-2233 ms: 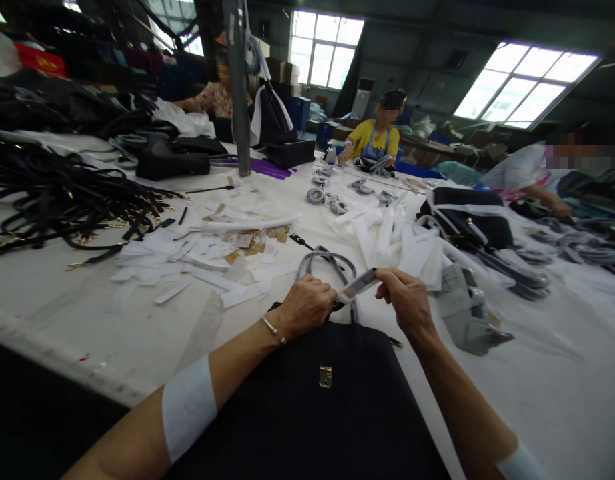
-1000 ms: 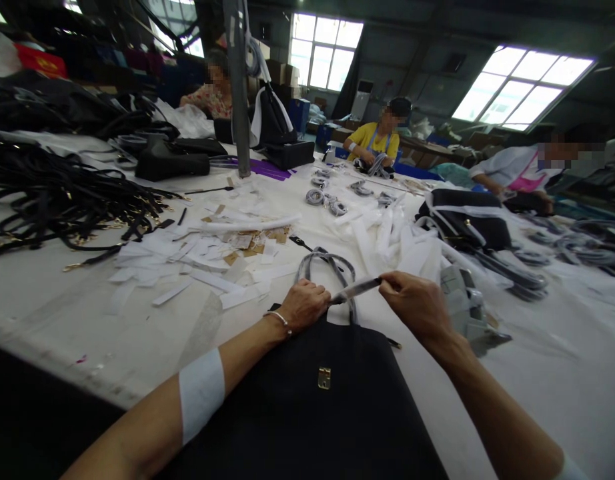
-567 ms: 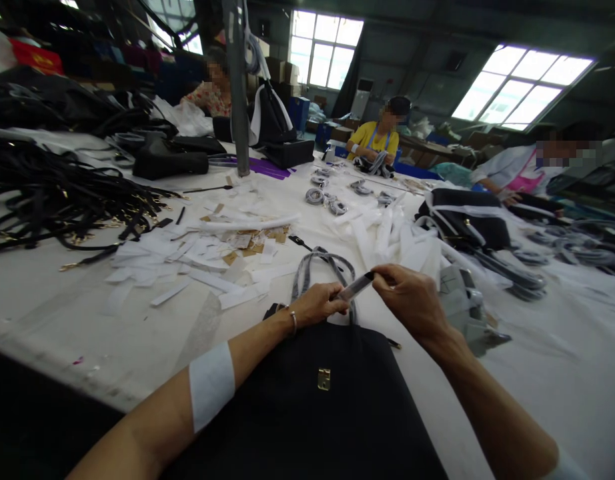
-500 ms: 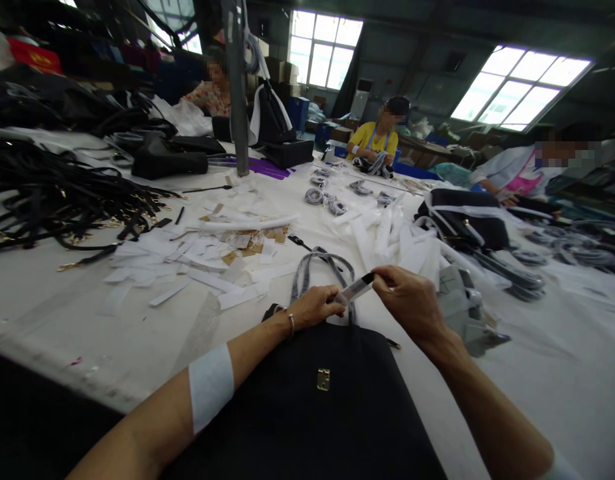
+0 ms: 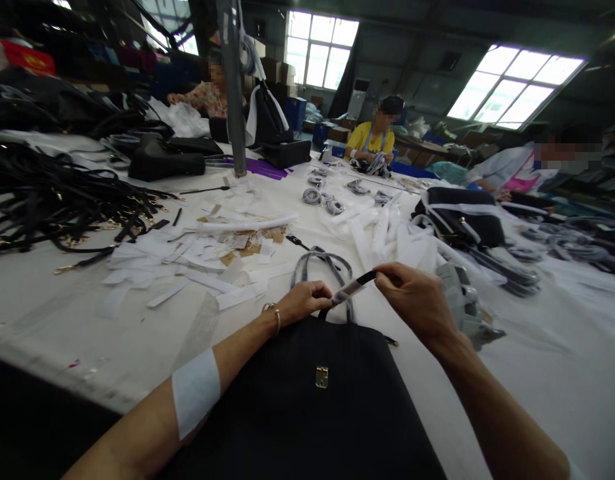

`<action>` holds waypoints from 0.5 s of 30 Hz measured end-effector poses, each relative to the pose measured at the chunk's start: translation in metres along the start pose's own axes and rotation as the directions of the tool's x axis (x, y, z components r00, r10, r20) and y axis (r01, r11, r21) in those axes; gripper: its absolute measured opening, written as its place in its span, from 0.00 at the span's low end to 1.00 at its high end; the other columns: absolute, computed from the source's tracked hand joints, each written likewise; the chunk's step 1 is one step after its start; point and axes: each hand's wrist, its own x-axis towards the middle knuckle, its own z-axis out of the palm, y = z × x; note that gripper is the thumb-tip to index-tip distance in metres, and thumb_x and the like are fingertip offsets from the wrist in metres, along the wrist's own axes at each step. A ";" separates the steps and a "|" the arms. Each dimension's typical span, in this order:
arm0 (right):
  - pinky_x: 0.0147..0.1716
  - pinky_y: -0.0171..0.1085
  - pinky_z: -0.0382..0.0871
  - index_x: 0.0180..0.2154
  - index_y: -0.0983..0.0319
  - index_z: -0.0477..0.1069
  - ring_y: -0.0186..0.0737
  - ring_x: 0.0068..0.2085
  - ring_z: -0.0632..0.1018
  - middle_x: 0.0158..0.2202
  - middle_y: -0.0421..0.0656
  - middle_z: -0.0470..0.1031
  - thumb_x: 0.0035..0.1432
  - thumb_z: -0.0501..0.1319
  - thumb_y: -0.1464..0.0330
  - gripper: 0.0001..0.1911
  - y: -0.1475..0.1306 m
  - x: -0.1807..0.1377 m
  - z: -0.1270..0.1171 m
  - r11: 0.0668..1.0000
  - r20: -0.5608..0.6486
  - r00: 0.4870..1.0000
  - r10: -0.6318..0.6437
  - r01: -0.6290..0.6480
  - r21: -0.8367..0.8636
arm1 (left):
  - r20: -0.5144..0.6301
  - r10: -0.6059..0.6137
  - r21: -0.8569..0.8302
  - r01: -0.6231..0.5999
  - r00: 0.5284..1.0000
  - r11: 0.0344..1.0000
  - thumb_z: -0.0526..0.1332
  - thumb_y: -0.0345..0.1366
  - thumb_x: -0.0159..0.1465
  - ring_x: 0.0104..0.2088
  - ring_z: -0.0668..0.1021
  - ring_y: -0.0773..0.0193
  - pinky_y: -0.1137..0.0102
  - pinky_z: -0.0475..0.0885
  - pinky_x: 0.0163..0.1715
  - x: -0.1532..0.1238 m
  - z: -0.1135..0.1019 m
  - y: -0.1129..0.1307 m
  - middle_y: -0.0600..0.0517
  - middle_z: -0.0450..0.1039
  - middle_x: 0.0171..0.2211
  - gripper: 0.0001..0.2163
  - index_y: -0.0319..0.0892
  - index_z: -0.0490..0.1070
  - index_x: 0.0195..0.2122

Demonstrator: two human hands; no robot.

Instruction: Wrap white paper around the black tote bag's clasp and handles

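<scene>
A black handbag [image 5: 357,407] with a gold clasp plate [image 5: 322,377] lies in front of me, its top pointing away. Wrapped grey handles [image 5: 296,272] arch up from its far end. Over the bag's top edge, a narrow black strap [image 5: 348,291] with a pale, translucent wrapping around part of it stretches slantwise between my hands. My left hand [image 5: 302,300] pinches its lower end close to the bag. The upper end is pinched between the thumb and fingers of my right hand [image 5: 417,297]. My fingers partly cover both ends.
White paper strips [image 5: 152,257] litter the table on the left, beside a heap of black straps [image 5: 52,193]. A grey tape dispenser [image 5: 460,300] stands right of my right hand. Farther back are another black bag [image 5: 460,217], a metal post [image 5: 235,100] and co-workers, one in yellow [image 5: 360,140].
My left hand has shifted slightly left and down along the strap, and more black strap shows by my right hand. The bag stays in nearly the same place.
</scene>
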 end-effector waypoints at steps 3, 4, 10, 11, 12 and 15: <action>0.30 0.34 0.68 0.34 0.59 0.78 0.38 0.28 0.79 0.26 0.40 0.79 0.54 0.59 0.67 0.09 0.002 0.002 0.005 0.996 0.012 0.997 0.074 -0.074 0.041 | -0.071 0.020 0.153 -0.009 0.997 0.988 0.62 0.42 0.59 0.34 0.75 0.65 0.72 0.68 0.37 -0.003 0.003 0.006 0.54 0.76 0.32 0.10 0.41 0.75 0.35; 0.30 0.34 0.69 0.34 0.59 0.77 0.39 0.28 0.79 0.26 0.40 0.79 0.54 0.59 0.67 0.09 0.003 0.003 0.008 0.991 0.023 0.994 0.110 -0.111 0.076 | -0.092 0.039 0.214 -0.019 0.995 0.977 0.61 0.43 0.61 0.33 0.75 0.65 0.72 0.68 0.36 -0.003 0.005 0.008 0.54 0.76 0.32 0.10 0.42 0.75 0.36; 0.27 0.35 0.73 0.35 0.62 0.72 0.40 0.28 0.81 0.26 0.42 0.79 0.56 0.56 0.65 0.09 0.009 0.006 0.022 0.895 0.086 0.961 0.264 -0.278 0.349 | -0.037 0.339 0.796 -0.177 0.940 0.579 0.53 0.35 0.67 0.37 0.75 0.59 0.65 0.65 0.43 -0.003 0.010 0.008 0.48 0.75 0.33 0.09 0.40 0.72 0.36; 0.27 0.35 0.74 0.35 0.62 0.72 0.40 0.27 0.81 0.25 0.42 0.79 0.56 0.57 0.65 0.09 0.010 0.006 0.022 0.892 0.064 0.958 0.281 -0.285 0.352 | 0.003 0.342 0.827 -0.194 0.940 0.527 0.52 0.34 0.67 0.37 0.75 0.59 0.64 0.65 0.43 -0.003 0.009 0.005 0.47 0.75 0.33 0.09 0.39 0.71 0.36; 0.27 0.35 0.74 0.35 0.62 0.72 0.40 0.26 0.81 0.25 0.41 0.79 0.55 0.57 0.65 0.08 0.011 0.007 0.022 0.891 0.042 0.954 0.296 -0.291 0.347 | 0.033 0.326 0.837 -0.204 0.945 0.507 0.52 0.33 0.67 0.37 0.75 0.59 0.65 0.65 0.42 -0.005 0.008 0.001 0.48 0.74 0.33 0.08 0.40 0.71 0.36; 0.26 0.34 0.73 0.34 0.61 0.72 0.40 0.26 0.81 0.24 0.41 0.79 0.54 0.58 0.66 0.07 0.013 0.009 0.019 0.881 0.043 0.945 0.324 -0.318 0.351 | 0.061 0.239 0.820 -0.185 0.969 0.542 0.54 0.33 0.66 0.37 0.76 0.60 0.66 0.65 0.43 -0.009 0.003 -0.009 0.50 0.75 0.33 0.07 0.41 0.71 0.35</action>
